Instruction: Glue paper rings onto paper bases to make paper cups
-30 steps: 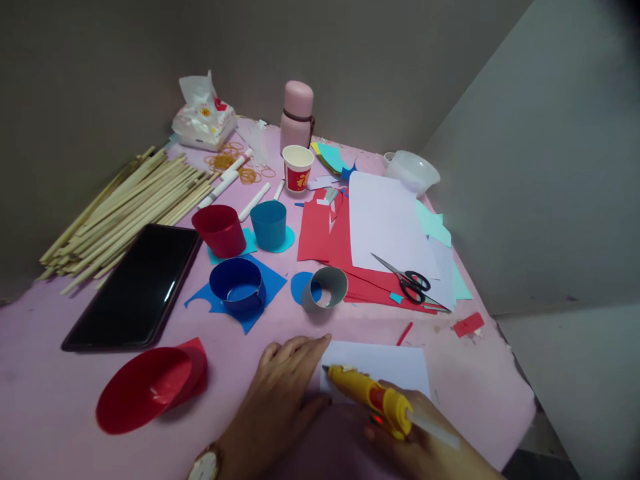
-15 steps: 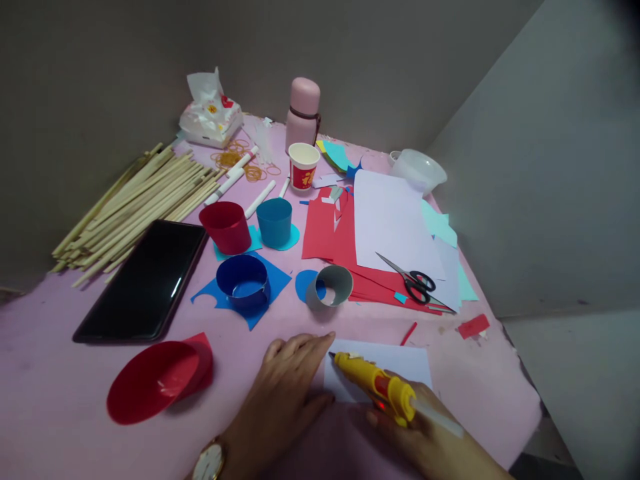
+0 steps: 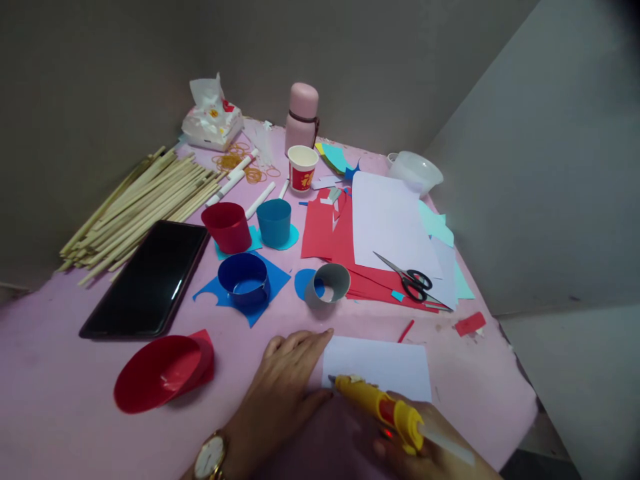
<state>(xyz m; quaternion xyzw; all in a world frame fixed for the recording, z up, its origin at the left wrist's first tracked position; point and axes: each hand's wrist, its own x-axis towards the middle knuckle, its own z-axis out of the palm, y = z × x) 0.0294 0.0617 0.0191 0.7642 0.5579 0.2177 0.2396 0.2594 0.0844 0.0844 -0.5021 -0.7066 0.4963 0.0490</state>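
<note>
My left hand [image 3: 283, 383] lies flat on the pink table, fingers stretched out, its fingertips touching the left edge of a white paper sheet [image 3: 383, 365]. My right hand [image 3: 425, 450] is wrapped round a yellow glue gun [image 3: 380, 410]. The gun's nozzle touches the sheet near its lower left corner, close to my left thumb. A clear glue stick pokes out of the gun's back. A gold watch sits on my left wrist.
Beyond the sheet stand a grey paper ring [image 3: 327, 285], blue ring [image 3: 244, 280], red cup [image 3: 227, 227] and teal cup [image 3: 274, 222]. Scissors [image 3: 413, 281] lie on red and white papers. A red bowl [image 3: 157, 372], black tablet [image 3: 150, 280] and sticks [image 3: 135, 203] are left.
The glue gun's nozzle has moved down the sheet's left edge toward me. My left hand has stayed flat in place.
</note>
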